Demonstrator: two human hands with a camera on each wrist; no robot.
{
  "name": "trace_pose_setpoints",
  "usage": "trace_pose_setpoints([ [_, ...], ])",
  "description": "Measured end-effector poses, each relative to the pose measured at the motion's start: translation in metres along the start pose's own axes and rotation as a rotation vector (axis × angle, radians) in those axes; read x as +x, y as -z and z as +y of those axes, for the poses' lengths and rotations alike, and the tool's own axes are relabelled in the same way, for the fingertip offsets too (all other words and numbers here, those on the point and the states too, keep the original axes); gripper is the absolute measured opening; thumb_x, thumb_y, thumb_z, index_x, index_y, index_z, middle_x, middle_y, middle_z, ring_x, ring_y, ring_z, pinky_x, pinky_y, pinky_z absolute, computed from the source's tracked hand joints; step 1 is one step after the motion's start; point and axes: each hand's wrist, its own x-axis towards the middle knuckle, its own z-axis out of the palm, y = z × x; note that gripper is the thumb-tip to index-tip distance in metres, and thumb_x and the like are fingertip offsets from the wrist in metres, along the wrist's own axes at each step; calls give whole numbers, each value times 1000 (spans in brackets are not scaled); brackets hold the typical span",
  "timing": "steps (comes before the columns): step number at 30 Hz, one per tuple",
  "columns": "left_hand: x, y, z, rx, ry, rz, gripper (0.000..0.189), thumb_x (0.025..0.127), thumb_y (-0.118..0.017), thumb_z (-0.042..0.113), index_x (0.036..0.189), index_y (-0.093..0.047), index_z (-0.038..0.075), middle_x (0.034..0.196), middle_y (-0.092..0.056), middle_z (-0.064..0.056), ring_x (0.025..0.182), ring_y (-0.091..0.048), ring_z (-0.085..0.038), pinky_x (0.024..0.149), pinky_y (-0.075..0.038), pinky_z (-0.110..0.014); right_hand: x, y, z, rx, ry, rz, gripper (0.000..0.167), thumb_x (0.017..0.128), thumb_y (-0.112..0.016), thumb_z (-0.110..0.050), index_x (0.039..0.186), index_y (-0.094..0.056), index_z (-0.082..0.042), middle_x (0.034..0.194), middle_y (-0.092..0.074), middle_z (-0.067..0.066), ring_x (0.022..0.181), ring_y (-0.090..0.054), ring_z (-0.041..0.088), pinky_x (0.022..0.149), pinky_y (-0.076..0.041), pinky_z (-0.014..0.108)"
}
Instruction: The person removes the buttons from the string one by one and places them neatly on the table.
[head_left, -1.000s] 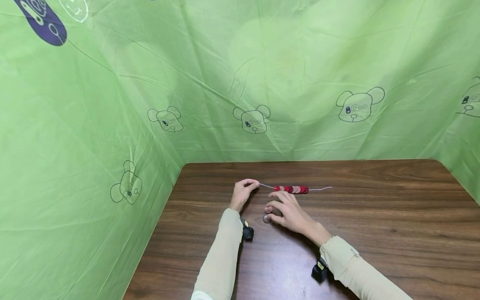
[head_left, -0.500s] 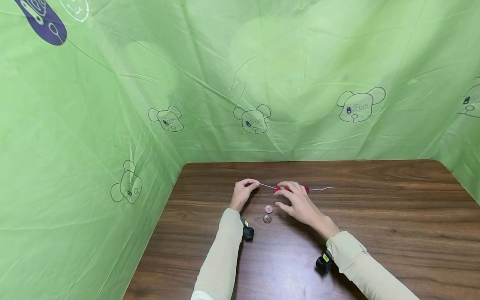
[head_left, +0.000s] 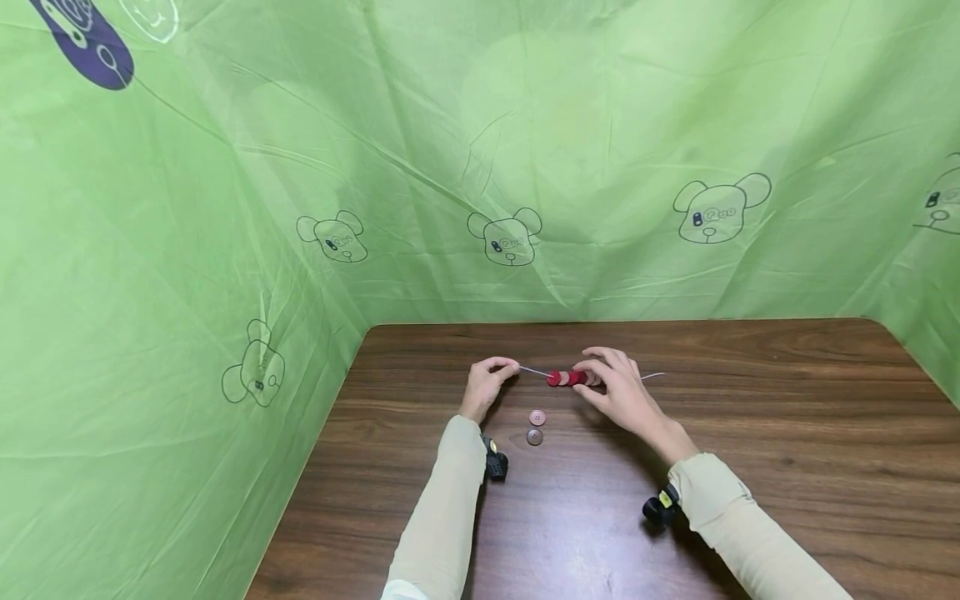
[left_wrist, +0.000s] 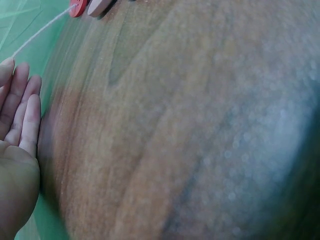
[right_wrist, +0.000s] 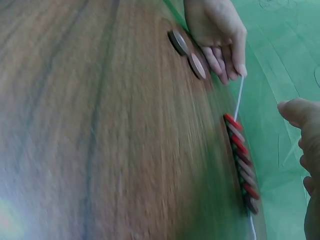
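My left hand point(head_left: 486, 387) pinches one end of a thin white string point(head_left: 534, 371) between thumb and index finger. Red and pink buttons point(head_left: 564, 378) are strung on it in a tight overlapping row; in the right wrist view the strung buttons point(right_wrist: 242, 162) lean one against another. The string's other end trails out to the right. Over the right part of the row is my right hand point(head_left: 628, 402), fingers loosely bent and apart, covering some buttons in the head view. A pink button point(head_left: 537, 417) and a grey-brown button point(head_left: 534, 437) lie loose, nearer to me.
Everything lies on a brown wood-grain table point(head_left: 787, 450). Green cloth point(head_left: 600, 150) with printed bear heads hangs behind it and along both sides. Small black cameras point(head_left: 497, 465) are strapped at the wrists.
My right hand has moved rightward along the button row, away from the two loose buttons, uncovering them and the row's left end. My left hand stays in place, still pinching the string.
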Motion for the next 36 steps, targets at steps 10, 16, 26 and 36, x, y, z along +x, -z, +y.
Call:
trace_pose_setpoints([
  [10, 0, 0, 3, -3, -2, 1, 9, 84, -74, 23, 88, -76, 15, 88, -73, 3, 88, -61, -9, 83, -46, -27, -7, 7, 23, -34, -111, -20, 34, 78, -78, -23, 107, -67, -10, 125, -55, 15, 116, -46, 38, 87, -32, 53],
  [16, 1, 0, 1, 5, -1, 4, 10, 84, -73, 23, 89, -76, 15, 88, -73, 3, 87, -60, -8, 83, -45, -26, -14, 9, 33, -58, -193, -59, 40, 79, -78, -25, 112, -64, -8, 127, -53, 17, 117, -45, 41, 89, -31, 56],
  [26, 0, 1, 1, 8, 4, -6, 8, 85, -73, 24, 88, -76, 17, 89, -72, 4, 89, -60, -9, 86, -45, -27, -20, 9, 44, -94, -280, -126, 43, 80, -77, -25, 116, -63, -6, 130, -49, 21, 119, -41, 45, 93, -29, 58],
  [36, -1, 1, 2, 0, 13, -3, 9, 84, -73, 25, 88, -76, 17, 86, -73, 4, 87, -61, -9, 84, -45, -27, -20, 8, 50, -136, -312, -165, 41, 83, -73, -26, 118, -64, -6, 132, -47, 20, 121, -37, 46, 91, -28, 58],
])
